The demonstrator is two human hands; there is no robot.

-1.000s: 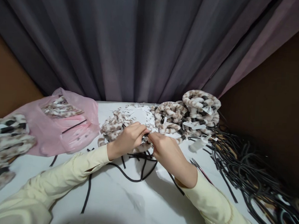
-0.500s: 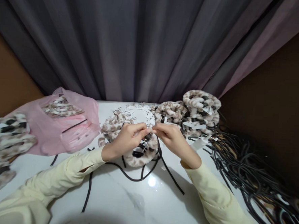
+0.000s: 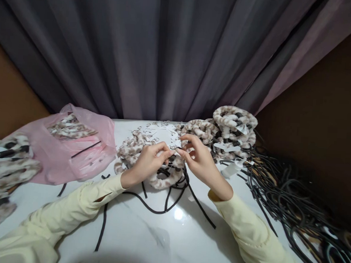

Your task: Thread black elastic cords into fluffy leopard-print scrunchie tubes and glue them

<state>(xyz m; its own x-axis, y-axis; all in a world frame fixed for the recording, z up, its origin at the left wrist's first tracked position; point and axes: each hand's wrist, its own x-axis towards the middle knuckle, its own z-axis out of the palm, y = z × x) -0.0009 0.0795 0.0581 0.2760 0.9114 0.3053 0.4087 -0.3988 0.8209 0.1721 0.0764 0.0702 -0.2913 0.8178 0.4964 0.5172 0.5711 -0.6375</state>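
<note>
My left hand (image 3: 148,163) and my right hand (image 3: 199,160) meet over a furry brown-and-white headband (image 3: 163,181) lying on the white table (image 3: 157,233). The fingertips of both hands pinch a small pale piece at the headband's upper end; I cannot make out what it is. My right hand's upper fingers are spread. Black bare bands (image 3: 165,202) curve under and in front of the furry headband.
A pink plastic bag (image 3: 73,149) of furry strips lies at the left, with more furry pieces (image 3: 3,168) at the far left. Stacked furry headbands (image 3: 232,131) stand behind, a small white bottle (image 3: 232,168) beside them. Several black bands (image 3: 293,202) are heaped at the right.
Both hands rose off the table and away from me, bringing the furry headband's end up. My right hand's fingers spread somewhat.
</note>
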